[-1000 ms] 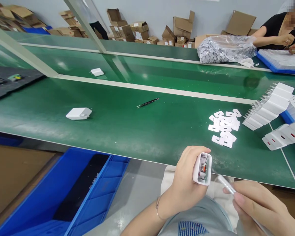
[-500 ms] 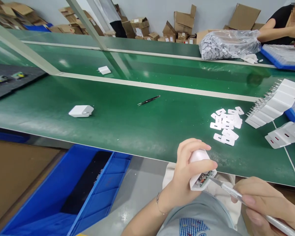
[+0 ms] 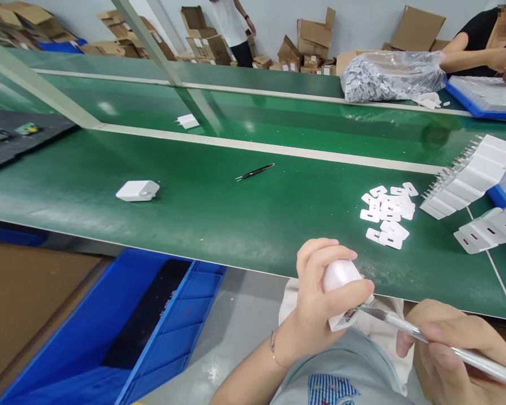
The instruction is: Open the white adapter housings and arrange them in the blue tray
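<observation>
My left hand [image 3: 316, 301] grips a white charger housing [image 3: 341, 278], its open end tilted down to the right so that little of the circuit board inside shows. My right hand [image 3: 455, 351] holds a thin silvery tool [image 3: 430, 340] like a pen, and its tip touches the open end of the housing. Both hands are over my lap, just in front of the green conveyor belt [image 3: 236, 214]. A heap of small white end caps [image 3: 388, 216] lies on the belt just beyond my hands.
Black tweezers [image 3: 255, 171] and a closed white charger [image 3: 137, 190] lie on the belt; another charger [image 3: 188, 121] sits further back. Rows of white housings [image 3: 468, 177] fill the right. A blue bin [image 3: 122, 332] stands below left. Another person [image 3: 484, 42] works at the far right beside a plastic bag [image 3: 390, 76].
My left hand has turned the housing so that its open end faces down and right. My right hand has brought the tool tip to that open end. The far charger has drifted right.
</observation>
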The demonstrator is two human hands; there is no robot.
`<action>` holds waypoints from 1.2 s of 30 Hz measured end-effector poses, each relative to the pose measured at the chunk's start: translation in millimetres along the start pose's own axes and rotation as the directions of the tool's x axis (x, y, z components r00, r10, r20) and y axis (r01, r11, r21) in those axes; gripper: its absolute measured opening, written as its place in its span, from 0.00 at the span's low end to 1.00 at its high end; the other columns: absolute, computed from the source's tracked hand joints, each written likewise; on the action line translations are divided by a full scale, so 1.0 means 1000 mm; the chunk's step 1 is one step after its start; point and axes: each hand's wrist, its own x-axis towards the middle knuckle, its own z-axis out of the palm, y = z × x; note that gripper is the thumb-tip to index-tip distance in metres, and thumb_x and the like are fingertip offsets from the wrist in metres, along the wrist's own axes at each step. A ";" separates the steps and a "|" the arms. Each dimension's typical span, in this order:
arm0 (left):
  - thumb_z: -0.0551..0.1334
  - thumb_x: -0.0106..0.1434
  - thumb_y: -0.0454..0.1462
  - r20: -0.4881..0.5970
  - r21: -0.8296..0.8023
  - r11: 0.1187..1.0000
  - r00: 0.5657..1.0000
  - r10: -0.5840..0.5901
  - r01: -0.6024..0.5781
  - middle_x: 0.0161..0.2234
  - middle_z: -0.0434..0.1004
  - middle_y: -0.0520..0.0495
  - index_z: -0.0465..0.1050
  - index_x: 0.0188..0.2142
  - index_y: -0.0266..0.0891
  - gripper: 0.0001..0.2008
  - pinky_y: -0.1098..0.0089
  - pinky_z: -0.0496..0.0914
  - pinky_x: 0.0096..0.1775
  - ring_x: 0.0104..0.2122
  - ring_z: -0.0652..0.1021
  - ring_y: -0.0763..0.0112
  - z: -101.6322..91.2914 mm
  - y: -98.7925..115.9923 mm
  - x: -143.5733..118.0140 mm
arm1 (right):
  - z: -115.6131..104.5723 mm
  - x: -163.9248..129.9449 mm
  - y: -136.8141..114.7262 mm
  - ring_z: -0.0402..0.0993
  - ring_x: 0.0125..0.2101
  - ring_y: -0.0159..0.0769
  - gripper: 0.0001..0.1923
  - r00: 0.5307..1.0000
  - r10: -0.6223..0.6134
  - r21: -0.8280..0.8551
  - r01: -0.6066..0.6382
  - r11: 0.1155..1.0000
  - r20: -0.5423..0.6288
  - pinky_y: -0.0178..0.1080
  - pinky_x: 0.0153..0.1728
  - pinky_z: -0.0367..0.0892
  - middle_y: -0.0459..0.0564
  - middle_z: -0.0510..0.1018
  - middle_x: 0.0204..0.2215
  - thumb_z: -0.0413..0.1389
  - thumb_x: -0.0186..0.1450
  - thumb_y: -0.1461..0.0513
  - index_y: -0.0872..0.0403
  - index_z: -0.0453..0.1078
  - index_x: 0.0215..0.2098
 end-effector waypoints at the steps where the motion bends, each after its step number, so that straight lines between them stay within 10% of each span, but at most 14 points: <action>1: 0.59 0.60 0.25 -0.010 0.012 1.000 1.000 0.005 -0.005 0.46 0.67 0.44 0.68 0.40 0.44 0.14 0.54 0.68 0.50 0.50 0.67 0.58 0.000 0.000 0.000 | 0.002 -0.001 0.001 0.74 0.21 0.33 0.10 0.999 0.028 0.062 -0.026 0.998 -0.026 0.36 0.18 0.71 0.45 0.76 0.24 0.55 0.69 0.67 0.53 0.74 0.46; 20: 0.60 0.61 0.24 -0.086 0.108 0.994 0.996 0.004 0.005 0.44 0.68 0.45 0.68 0.39 0.45 0.14 0.57 0.71 0.48 0.49 0.68 0.61 0.004 0.000 -0.002 | 0.015 -0.003 0.007 0.75 0.16 0.29 0.08 0.833 0.549 0.518 -0.500 0.694 0.068 0.27 0.12 0.70 0.43 0.78 0.24 0.54 0.71 0.61 0.48 0.76 0.37; 28: 0.57 0.65 0.29 -0.023 0.092 0.995 0.999 -0.038 0.040 0.41 0.72 0.42 0.64 0.51 0.39 0.15 0.61 0.71 0.45 0.44 0.72 0.62 0.003 -0.004 -0.007 | 0.010 0.008 -0.007 0.78 0.25 0.34 0.10 0.995 0.064 0.037 -0.061 0.997 -0.081 0.37 0.23 0.75 0.47 0.79 0.26 0.58 0.66 0.68 0.52 0.76 0.44; 33: 0.57 0.64 0.28 -0.012 0.151 0.988 1.000 -0.004 0.006 0.41 0.73 0.41 0.65 0.49 0.38 0.14 0.60 0.69 0.46 0.44 0.72 0.61 0.004 -0.005 -0.010 | 0.006 0.020 -0.025 0.80 0.29 0.35 0.14 0.982 -0.060 -0.324 0.117 0.939 0.181 0.35 0.28 0.77 0.48 0.81 0.30 0.59 0.60 0.74 0.53 0.75 0.41; 36: 0.57 0.62 0.27 0.010 0.076 0.996 0.999 -0.046 0.045 0.41 0.74 0.41 0.65 0.48 0.38 0.15 0.59 0.70 0.46 0.43 0.73 0.61 0.005 -0.005 -0.013 | 0.001 0.007 -0.024 0.80 0.30 0.37 0.14 0.989 -0.005 -0.368 0.059 0.928 0.145 0.37 0.29 0.77 0.49 0.81 0.32 0.58 0.62 0.73 0.52 0.74 0.43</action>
